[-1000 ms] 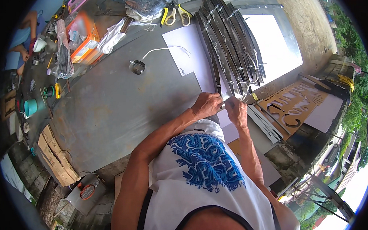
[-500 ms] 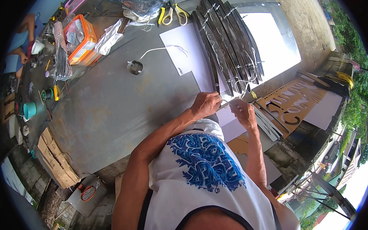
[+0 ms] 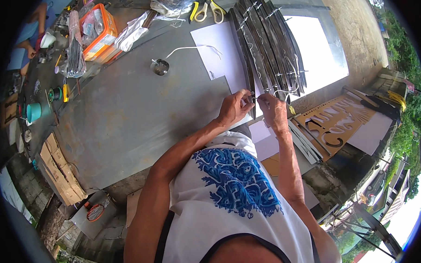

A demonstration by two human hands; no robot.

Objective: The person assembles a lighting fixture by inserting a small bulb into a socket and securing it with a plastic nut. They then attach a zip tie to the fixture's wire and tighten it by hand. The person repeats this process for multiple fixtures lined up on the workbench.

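Note:
Several long dark strips lie side by side on white sheets, with small metal pieces and thin pale wires along them. My left hand is at the near end of the leftmost strip, its thumb and fingertips pinched together. Close beside it, on the other side of that strip end, my right hand also pinches with its fingertips. Whatever small thing lies between the fingers is too small to make out. A pale wire loops out from the strips just beyond my right hand.
A small round dark piece with a white cable lies on the grey metal tabletop. Beyond are scissors, white gloves and an orange box. A cut-out brown board lies at right. Another person's arm shows far left.
Both hands have moved slightly away from my body, up to the near end of the leftmost strip. They are closer together, and the view has shifted a little.

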